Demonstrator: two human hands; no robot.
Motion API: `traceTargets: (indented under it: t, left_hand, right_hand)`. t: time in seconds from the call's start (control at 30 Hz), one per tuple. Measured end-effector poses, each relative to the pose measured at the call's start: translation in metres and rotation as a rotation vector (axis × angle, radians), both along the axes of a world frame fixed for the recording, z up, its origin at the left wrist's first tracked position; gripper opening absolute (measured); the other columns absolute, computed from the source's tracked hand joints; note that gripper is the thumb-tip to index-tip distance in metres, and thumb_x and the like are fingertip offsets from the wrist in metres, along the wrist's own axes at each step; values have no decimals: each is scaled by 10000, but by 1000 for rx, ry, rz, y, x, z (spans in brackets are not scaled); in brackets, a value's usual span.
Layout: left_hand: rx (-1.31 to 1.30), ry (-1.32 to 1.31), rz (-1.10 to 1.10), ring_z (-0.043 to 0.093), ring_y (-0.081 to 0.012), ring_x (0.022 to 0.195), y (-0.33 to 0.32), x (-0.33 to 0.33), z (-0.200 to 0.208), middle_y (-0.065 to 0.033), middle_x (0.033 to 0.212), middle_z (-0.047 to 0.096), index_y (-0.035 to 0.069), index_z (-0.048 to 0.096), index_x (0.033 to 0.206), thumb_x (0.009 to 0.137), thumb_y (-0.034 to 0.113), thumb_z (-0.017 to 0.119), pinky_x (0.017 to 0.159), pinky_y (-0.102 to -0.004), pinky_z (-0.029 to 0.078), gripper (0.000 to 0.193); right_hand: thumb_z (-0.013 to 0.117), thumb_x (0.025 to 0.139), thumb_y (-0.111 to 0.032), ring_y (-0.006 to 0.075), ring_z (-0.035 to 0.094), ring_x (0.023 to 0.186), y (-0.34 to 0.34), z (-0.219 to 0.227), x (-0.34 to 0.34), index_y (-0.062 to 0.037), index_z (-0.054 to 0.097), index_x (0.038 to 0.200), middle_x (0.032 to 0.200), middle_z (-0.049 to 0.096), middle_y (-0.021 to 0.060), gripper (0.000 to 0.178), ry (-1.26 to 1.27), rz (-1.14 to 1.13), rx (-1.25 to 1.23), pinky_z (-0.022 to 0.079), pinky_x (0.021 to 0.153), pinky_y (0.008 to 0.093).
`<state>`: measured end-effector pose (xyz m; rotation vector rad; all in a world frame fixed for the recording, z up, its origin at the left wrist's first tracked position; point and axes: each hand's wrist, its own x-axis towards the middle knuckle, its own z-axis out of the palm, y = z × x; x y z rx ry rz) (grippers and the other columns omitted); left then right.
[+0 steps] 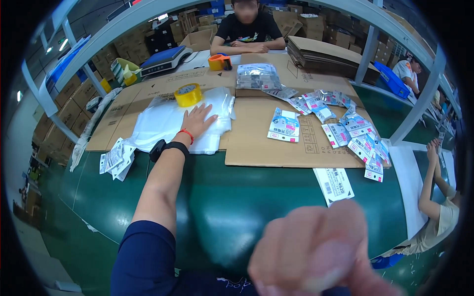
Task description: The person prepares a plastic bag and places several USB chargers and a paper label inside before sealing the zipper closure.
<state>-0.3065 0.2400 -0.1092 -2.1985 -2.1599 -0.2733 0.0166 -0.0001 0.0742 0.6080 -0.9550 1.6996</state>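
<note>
My left hand point(197, 122) lies flat with fingers spread on a stack of clear plastic bags point(160, 121) at the left of the table. Just beyond its fingertips, a yellow roll of tape point(188, 95) rests on the bags. My right hand point(311, 249) is raised close to the camera, blurred and large, with the fingers curled into a fist; no object shows in it. Past it, one blue and white packet point(284, 125) lies on flattened cardboard point(256, 150). More such packets point(363, 130) are heaped to the right.
White label sheets point(334, 185) lie at the cardboard's front edge, others point(117, 158) by the bags. Farther back are a bag of packets point(256, 76), an orange tape dispenser point(219, 62), a scale point(165, 60) and stacked cardboard point(331, 56). A person point(249, 32) sits opposite; metal posts point(370, 49) frame the table.
</note>
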Motion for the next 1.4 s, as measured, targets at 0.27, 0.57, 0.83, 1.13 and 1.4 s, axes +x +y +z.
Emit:
traceTargets:
  t: [0.27,0.57,0.83,1.13,1.4]
  left_hand:
    - [35,0,2,284,-305,1378,-1,-2,2,-105,1498,310,223,364,1431,909,623,345,1111,-547,162,658]
    - [14,8,0,281,-295,1380,-4,-3,-2,-114,1493,317,223,357,1434,909,621,347,1110,-548,167,659]
    - [12,17,21,276,-291,1383,-7,-10,5,-109,1497,311,226,351,1438,909,621,342,1113,-545,160,660]
    - [-3,19,18,258,-287,1392,-5,-3,4,-101,1505,296,219,352,1436,916,615,331,1118,-538,155,655]
    - [3,25,34,254,-283,1394,-11,-5,15,-93,1508,291,209,343,1440,919,614,323,1121,-537,147,661]
  right_hand:
    - [777,682,-425,146,531,702,14,4,-3,115,677,958,922,543,129,615,-135,353,208,426,602,208]
    - [706,807,-278,164,524,681,-4,-8,-1,82,714,869,846,533,111,365,-129,281,151,412,576,227]
    - [676,846,-228,186,531,707,-21,3,-23,83,715,867,851,539,115,314,27,303,-8,420,599,250]
    - [666,861,-219,211,539,718,0,8,-5,84,709,896,878,553,131,308,-154,385,62,427,610,255]
    - [578,888,-99,128,539,723,69,-44,-48,2,619,772,825,566,41,159,-536,-611,100,421,658,265]
